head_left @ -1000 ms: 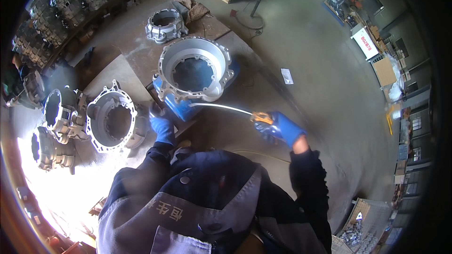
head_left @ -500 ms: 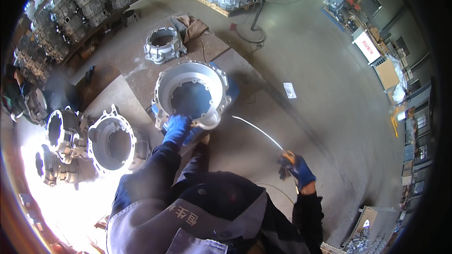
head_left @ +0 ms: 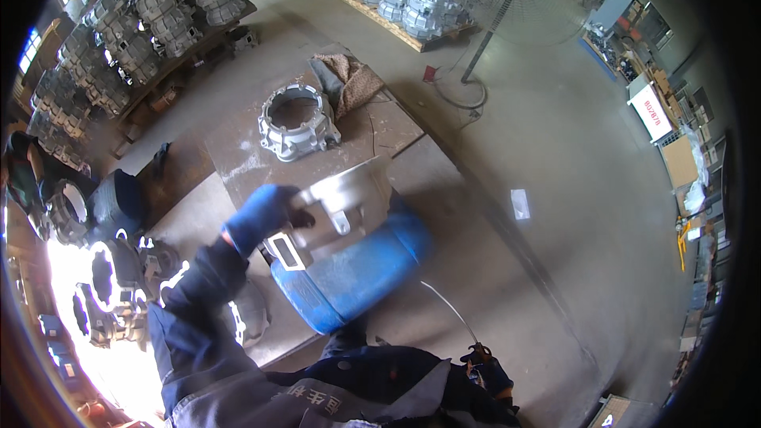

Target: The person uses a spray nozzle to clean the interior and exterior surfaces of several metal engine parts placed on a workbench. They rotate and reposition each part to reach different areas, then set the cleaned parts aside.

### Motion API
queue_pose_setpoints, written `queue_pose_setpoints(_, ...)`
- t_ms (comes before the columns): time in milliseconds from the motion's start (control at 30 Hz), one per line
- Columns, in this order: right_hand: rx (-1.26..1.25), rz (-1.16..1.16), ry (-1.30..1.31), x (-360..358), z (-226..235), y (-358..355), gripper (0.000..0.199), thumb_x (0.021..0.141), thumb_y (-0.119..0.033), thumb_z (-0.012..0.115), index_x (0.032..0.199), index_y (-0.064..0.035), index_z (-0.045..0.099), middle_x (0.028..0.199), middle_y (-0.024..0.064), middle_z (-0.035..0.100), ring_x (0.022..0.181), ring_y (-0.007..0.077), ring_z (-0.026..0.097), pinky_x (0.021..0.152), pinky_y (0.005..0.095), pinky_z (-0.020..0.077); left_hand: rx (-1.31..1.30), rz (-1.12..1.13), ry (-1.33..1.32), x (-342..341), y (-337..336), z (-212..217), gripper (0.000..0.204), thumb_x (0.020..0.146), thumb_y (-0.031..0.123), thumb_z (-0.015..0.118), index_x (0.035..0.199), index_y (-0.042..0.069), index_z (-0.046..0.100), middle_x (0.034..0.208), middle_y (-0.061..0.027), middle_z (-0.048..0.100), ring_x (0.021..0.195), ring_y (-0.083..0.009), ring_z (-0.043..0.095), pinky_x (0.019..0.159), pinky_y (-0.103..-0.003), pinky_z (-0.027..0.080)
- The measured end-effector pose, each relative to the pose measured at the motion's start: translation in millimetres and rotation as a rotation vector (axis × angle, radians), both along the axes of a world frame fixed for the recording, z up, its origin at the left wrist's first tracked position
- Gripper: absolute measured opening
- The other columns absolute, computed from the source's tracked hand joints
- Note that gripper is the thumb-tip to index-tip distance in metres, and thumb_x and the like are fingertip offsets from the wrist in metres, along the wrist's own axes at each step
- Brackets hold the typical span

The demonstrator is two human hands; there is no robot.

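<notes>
My left hand [head_left: 261, 218] in its blue glove now grips the rim of the big round silver metal casting [head_left: 341, 206]. A moment ago it sat flat; now it is tipped up on edge on the blue plastic drum [head_left: 357, 269], so I judge I am turning it over. My right hand [head_left: 485, 368] has pulled back low, closed on the thin metal rod [head_left: 448, 309]. Past my left hand sits another grey ring casting [head_left: 297, 123].

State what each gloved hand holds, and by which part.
The left hand grips the tilted grey metal housing by its rim, over the blue drum. The right hand holds a thin metal rod by its handle end.
</notes>
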State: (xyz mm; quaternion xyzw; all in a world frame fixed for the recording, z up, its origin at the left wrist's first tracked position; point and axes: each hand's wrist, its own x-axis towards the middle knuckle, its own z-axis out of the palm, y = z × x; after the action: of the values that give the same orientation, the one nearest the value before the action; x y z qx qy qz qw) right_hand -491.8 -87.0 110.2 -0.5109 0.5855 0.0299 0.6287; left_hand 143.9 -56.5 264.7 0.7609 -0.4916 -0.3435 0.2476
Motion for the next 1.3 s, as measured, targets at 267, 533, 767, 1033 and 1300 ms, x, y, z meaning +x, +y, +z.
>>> queue_pose_setpoints(267, -0.161, 0.260, -0.068, 52.8, 54.3, -40.7, 0.044, 0.103, -0.035, 0.043, 0.133, -0.0033, 0.040, 0.084, 0.0120, 0.064, 0.074, 0.0199, 0.064, 0.066, 0.0366, 0.0541, 0.022, 0.370, 0.240, 142.0, -119.9, -9.6, 0.026, 0.082, 0.018, 0.074, 0.101, 0.001, 0.071, 0.087, -0.0070, 0.072, 0.077, -0.0186, 0.068, 0.072, -0.030, 0.053)
queue_pose_setpoints(533, 0.274, -0.229, -0.175, -45.3, -98.6, -17.0, 0.040, 0.101, -0.031, 0.048, 0.134, -0.0096, 0.043, 0.092, 0.0127, 0.066, 0.071, 0.0201, 0.065, 0.059, 0.0364, 0.0546, -0.198, 0.489, -0.778, 209.0, -209.4, -128.0, 0.027, 0.070, 0.024, 0.080, 0.087, 0.007, 0.068, 0.088, -0.0171, 0.068, 0.085, -0.0376, 0.065, 0.077, -0.046, 0.050)
queue_pose_setpoints(767, 0.795, -0.485, -0.413, -182.5, -192.9, 24.4, 0.038, 0.100, -0.028, 0.049, 0.133, -0.0110, 0.045, 0.096, 0.0102, 0.068, 0.071, 0.0168, 0.066, 0.065, 0.0351, 0.0559, -0.046, 0.450, -0.891, 225.3, -229.2, -260.3, 0.011, 0.070, 0.019, 0.072, 0.079, 0.013, 0.072, 0.081, -0.0130, 0.070, 0.079, -0.0309, 0.069, 0.070, -0.043, 0.053)
queue_pose_setpoints(1033, 0.175, -0.070, 0.080, -96.9, -132.3, -80.5, 0.040, 0.099, -0.030, 0.050, 0.133, -0.0098, 0.044, 0.097, 0.0097, 0.068, 0.072, 0.0164, 0.066, 0.071, 0.0347, 0.0561, -0.211, 0.567, -0.640, 204.1, -214.7, -241.4, 0.032, 0.071, 0.016, 0.073, 0.101, 0.010, 0.066, 0.096, -0.0159, 0.068, 0.092, -0.0353, 0.064, 0.080, -0.045, 0.050)
queue_pose_setpoints(1300, 0.019, 0.104, 0.007, 95.3, -30.6, -174.5, 0.041, 0.099, -0.031, 0.051, 0.133, -0.0089, 0.044, 0.095, 0.0107, 0.067, 0.073, 0.0182, 0.066, 0.071, 0.0353, 0.0562, -0.603, 1.035, -0.343, 75.9, -55.9, -203.8, 0.055, 0.074, 0.012, 0.073, 0.126, 0.004, 0.055, 0.111, -0.0157, 0.068, 0.099, -0.0337, 0.065, 0.087, -0.041, 0.051)
